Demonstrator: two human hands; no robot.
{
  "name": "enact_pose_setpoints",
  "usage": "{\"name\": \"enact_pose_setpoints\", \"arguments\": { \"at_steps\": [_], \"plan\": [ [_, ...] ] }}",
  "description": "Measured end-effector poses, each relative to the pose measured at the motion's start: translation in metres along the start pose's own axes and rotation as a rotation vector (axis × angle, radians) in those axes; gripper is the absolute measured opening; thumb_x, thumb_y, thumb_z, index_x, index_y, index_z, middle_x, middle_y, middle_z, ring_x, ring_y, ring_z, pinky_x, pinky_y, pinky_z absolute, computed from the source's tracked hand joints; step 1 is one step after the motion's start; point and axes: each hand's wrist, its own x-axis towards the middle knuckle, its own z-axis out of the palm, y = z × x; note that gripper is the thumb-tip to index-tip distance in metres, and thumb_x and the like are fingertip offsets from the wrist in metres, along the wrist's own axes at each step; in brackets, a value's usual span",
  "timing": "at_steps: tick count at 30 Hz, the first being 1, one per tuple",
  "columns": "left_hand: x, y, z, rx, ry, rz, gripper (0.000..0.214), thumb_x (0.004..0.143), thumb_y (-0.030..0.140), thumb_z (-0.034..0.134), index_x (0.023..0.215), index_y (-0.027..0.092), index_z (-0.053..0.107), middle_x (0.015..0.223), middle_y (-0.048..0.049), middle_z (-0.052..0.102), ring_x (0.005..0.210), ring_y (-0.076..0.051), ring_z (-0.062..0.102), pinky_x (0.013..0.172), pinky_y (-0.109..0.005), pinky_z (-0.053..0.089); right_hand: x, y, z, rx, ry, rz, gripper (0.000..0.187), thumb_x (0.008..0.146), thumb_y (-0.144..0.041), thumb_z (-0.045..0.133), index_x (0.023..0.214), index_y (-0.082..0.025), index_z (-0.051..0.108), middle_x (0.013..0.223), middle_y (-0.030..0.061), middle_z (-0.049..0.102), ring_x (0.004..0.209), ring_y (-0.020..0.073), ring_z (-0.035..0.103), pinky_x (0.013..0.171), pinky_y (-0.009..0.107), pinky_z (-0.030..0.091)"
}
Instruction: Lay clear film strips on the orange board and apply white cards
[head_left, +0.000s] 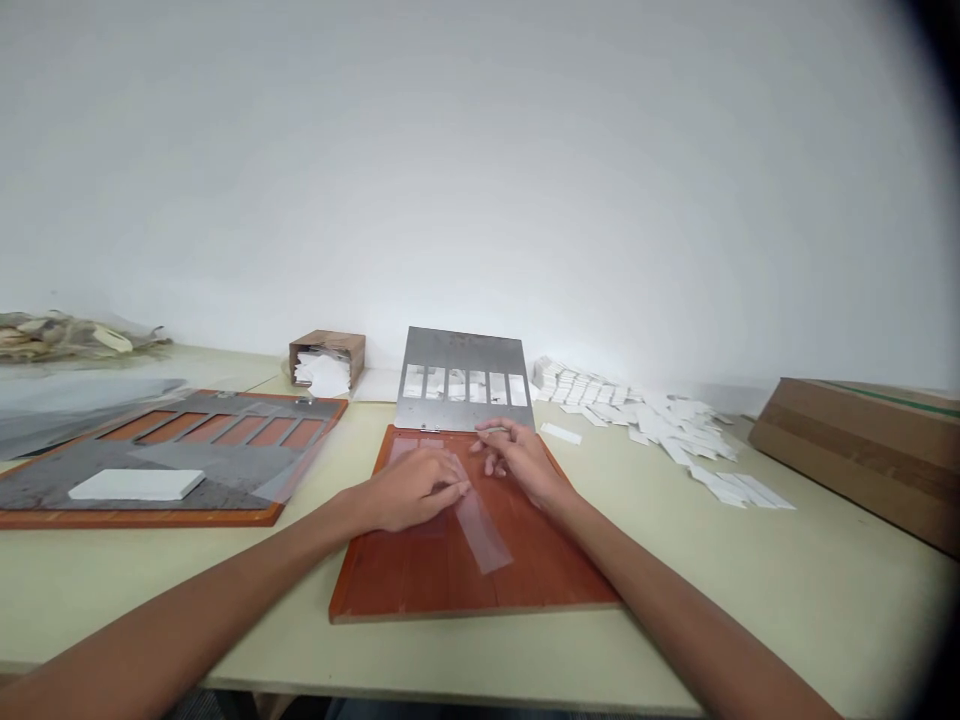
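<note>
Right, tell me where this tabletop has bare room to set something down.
Widest: the tabletop between the right forearm and the long cardboard box. A narrower strip lies between the left board and middle board. Crowded: the back right, with loose white slips, and the middle board around the left hand and right hand.

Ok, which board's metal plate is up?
The middle board, beneath the left hand and right hand: its plate stands up. On the left board, the plate lies flat under a white block.

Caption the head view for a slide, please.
Left hand at a translucent strip over a reddish board, right hand nearby, slotted metal plate raised behind.
</note>
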Motion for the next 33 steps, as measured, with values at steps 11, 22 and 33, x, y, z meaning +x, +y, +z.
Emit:
{"name": "enact_pose_setpoints", "arguments": {
  "at_steps": [11, 22, 33],
  "plan": [
    [-0.008, -0.024, -0.015, -0.205, -0.176, -0.068, 0.032, 0.103, 0.03, 0.05, 0.127, 0.029, 0.071, 0.128, -0.0013, 0.072, 0.124, -0.023, 0.063, 0.106, -0.036, 0.046, -0.008, -0.011, -0.022, -0.56, -0.408, -0.507, 0.023, 0.094, -0.027, 0.058, 0.104, -0.023, 0.078, 0.116, 0.0062, 0.074, 0.111, 0.0243, 0.065, 0.1, 0.04, 0.046],
    [-0.006, -0.035, -0.013, -0.039, 0.006, -0.157, 0.028, 0.1, 0.029, 0.051, 0.111, 0.026, 0.076, 0.117, -0.002, 0.075, 0.112, -0.023, 0.063, 0.107, -0.041, 0.04, -0.008, -0.007, -0.016, -0.809, -0.394, -0.591, 0.034, 0.103, -0.028, 0.045, 0.114, -0.019, 0.076, 0.122, 0.0075, 0.072, 0.113, 0.023, 0.065, 0.099, 0.037, 0.049],
    [-0.009, -0.038, -0.008, 0.068, -0.097, -0.192, 0.035, 0.103, 0.039, 0.045, 0.126, 0.027, 0.069, 0.128, -0.0044, 0.07, 0.123, -0.028, 0.056, 0.112, -0.045, 0.032, -0.006, -0.003, -0.017, -0.874, -0.311, -0.564, 0.028, 0.1, -0.028, 0.051, 0.114, -0.022, 0.074, 0.115, 0.006, 0.074, 0.107, 0.0231, 0.065, 0.091, 0.037, 0.049]
  ]
}}
